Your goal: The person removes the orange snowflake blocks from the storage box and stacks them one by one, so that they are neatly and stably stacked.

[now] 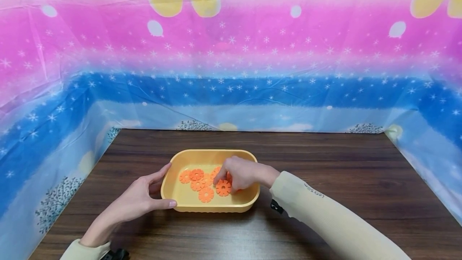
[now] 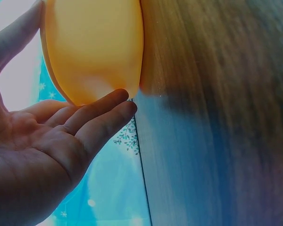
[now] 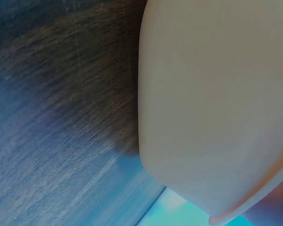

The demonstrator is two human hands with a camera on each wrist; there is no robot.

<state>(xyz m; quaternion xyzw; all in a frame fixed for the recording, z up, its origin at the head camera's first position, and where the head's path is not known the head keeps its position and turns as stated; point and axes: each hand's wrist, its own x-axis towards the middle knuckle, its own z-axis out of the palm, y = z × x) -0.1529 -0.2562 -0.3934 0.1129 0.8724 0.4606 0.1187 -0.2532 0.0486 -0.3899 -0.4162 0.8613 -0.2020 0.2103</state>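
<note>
A yellow plastic tub [image 1: 184,208] stands on the table with several flat orange notched discs [image 1: 206,194] lying in it, some overlapping. My left hand [image 1: 135,202] holds the tub's left end, thumb at the near rim and index finger at the left rim. From the left wrist, that hand [image 2: 52,146] has its other fingers against the tub's outer wall [image 2: 96,47]. Inside the tub at the right, my right hand [image 1: 242,173] reaches down among the discs with bent fingers. A bright orange disc [image 1: 223,188] shows beside its fingertips; whether they pinch it is hidden. The right wrist view shows mostly the tub's outside [image 3: 212,94].
A dark wood-grain table [image 1: 325,163] lies under the tub. Behind it and along both sides hangs a pink and blue cloth [image 1: 231,87] with butterflies and snowflakes. Cream sleeves [image 1: 321,212] cover the forearms, with black straps [image 1: 276,206] at the wrists.
</note>
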